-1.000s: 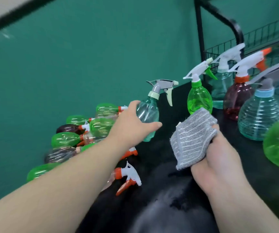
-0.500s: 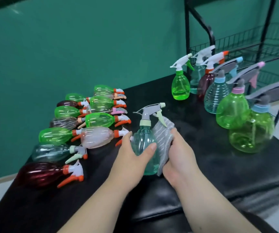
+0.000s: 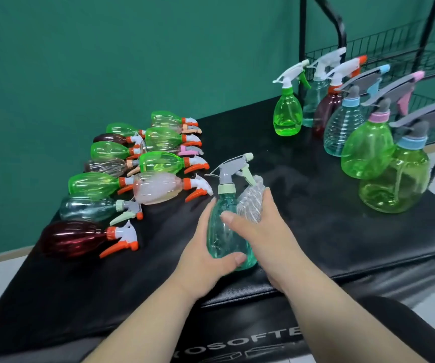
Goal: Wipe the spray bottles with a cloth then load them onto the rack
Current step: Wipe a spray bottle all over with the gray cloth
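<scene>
A teal spray bottle (image 3: 224, 231) with a grey trigger head stands upright near the front of the black table (image 3: 316, 218). My left hand (image 3: 205, 260) grips its lower body from the left. My right hand (image 3: 260, 231) presses a grey striped cloth (image 3: 250, 203) against the bottle's right side, thumb across the front. Several bottles lie on their sides at the left, among them a dark red one (image 3: 74, 238) and a pale pink one (image 3: 158, 188). Several bottles stand upright at the right, such as a bright green one (image 3: 288, 115). A black wire rack (image 3: 384, 51) stands behind them.
A green wall backs the table. Bare black tabletop lies between the lying bottles and the standing group. The large green bottles (image 3: 394, 179) stand close to the table's right edge. A dark padded surface with white lettering (image 3: 237, 341) is right below my arms.
The bottle has come down from mid-air toward me and now stands low at the table's front. My right hand has brought the cloth against it and wrapped around its side.
</scene>
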